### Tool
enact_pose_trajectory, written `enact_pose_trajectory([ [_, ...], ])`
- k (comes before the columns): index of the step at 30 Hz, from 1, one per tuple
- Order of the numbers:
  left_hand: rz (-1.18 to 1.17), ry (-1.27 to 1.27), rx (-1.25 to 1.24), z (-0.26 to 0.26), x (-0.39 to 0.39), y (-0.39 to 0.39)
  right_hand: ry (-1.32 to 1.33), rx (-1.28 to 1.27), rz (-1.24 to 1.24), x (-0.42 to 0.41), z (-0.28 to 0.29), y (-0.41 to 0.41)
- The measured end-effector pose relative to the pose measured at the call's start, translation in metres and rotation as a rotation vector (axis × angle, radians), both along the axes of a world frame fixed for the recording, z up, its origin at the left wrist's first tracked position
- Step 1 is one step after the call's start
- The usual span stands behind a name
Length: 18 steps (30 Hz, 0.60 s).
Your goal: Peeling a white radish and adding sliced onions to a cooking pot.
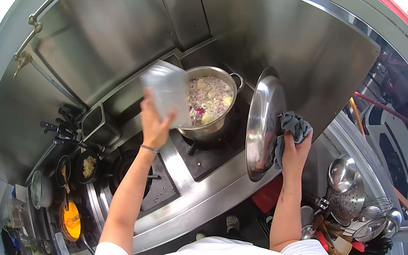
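A large steel pot [208, 125] stands on the stove, filled with chopped, pale and purplish food [210, 98] with yellowish pieces. My left hand [156, 122] holds a translucent plastic container [167, 91], blurred, at the pot's left rim; its inside cannot be made out. To the right of the pot, my right hand [296, 152] grips a folded grey-blue cloth [295, 128] around the handle side of a big steel lid [262, 128]. The lid is held on edge, apart from the pot.
Several knives [61, 129] stand by a steel bin [93, 122] at left. Pans with food and a pan of orange sauce [72, 221] lie lower left. A steel colander [347, 198], whisk and utensils crowd the right. Steel panels [283, 32] rise behind the stove.
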State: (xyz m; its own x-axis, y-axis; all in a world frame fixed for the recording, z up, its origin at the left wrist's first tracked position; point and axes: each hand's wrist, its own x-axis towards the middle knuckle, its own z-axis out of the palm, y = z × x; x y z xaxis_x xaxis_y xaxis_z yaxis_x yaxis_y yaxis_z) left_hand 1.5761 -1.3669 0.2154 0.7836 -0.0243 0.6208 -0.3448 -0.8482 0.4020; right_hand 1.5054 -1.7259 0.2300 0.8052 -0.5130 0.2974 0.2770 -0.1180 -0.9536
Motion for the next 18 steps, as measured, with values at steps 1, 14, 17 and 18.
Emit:
enact_pose_trajectory([
  [1, 0.066, 0.354, -0.03, -0.006, -0.009, -0.009, 0.003, -0.003, 0.008, -0.003, -0.002, -0.001],
  [14, -0.905, 0.136, -1.994, 0.004, -0.084, 0.049, -0.057, -0.376, 0.135, 0.078, 0.033, 0.054],
  [17, -0.885, 0.179, -2.104, 0.019, -0.118, 0.048, 0.145, -0.612, 0.219, 0.122, 0.045, 0.094],
  [18, -0.876, 0.155, -2.11, 0.022, -0.124, 0.048, 0.147, -0.761, 0.245, 0.14, 0.04, 0.107],
])
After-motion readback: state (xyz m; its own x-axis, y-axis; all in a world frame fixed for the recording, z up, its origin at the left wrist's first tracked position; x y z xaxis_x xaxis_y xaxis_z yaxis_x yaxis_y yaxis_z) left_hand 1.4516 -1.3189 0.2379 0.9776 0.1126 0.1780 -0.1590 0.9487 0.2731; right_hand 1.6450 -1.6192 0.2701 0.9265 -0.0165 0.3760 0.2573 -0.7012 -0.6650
